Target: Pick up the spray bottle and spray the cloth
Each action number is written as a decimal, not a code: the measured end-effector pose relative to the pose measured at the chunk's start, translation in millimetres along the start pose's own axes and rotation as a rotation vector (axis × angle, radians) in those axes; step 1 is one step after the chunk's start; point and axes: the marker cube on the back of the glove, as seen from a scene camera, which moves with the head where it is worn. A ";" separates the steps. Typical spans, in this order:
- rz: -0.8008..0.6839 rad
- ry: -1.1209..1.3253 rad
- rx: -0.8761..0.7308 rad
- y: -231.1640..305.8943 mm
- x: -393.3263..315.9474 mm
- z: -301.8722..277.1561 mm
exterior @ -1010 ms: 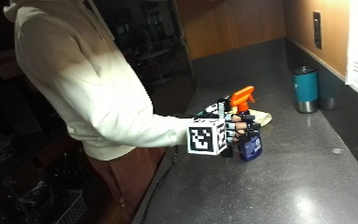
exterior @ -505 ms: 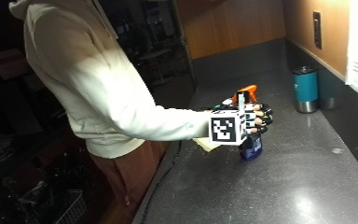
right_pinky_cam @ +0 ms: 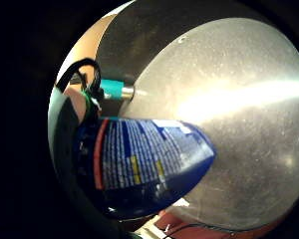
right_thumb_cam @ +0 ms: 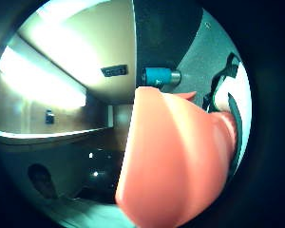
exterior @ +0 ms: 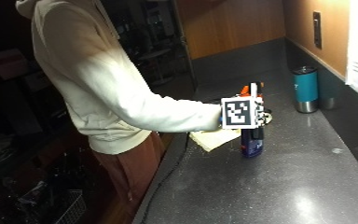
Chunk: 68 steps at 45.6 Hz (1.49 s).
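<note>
You see a person in a cream hooded sweatshirt (exterior: 98, 79), its hood (exterior: 29, 6) bunched behind the neck at 11 o'clock and its long sleeve (exterior: 173, 114) running down to a ribbed cuff at the wrist. Below the hem at 7 o'clock you see rust-brown trousers (exterior: 129, 163). The right hand (exterior: 259, 114) wears a black glove, mostly covered in the outside view. In the palm views, black straps (right_pinky_cam: 77, 74) and a white plastic piece (right_thumb_cam: 237, 102) edge it.
</note>
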 end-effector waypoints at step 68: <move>-0.193 1.532 -0.591 80.5 -112.6 145.7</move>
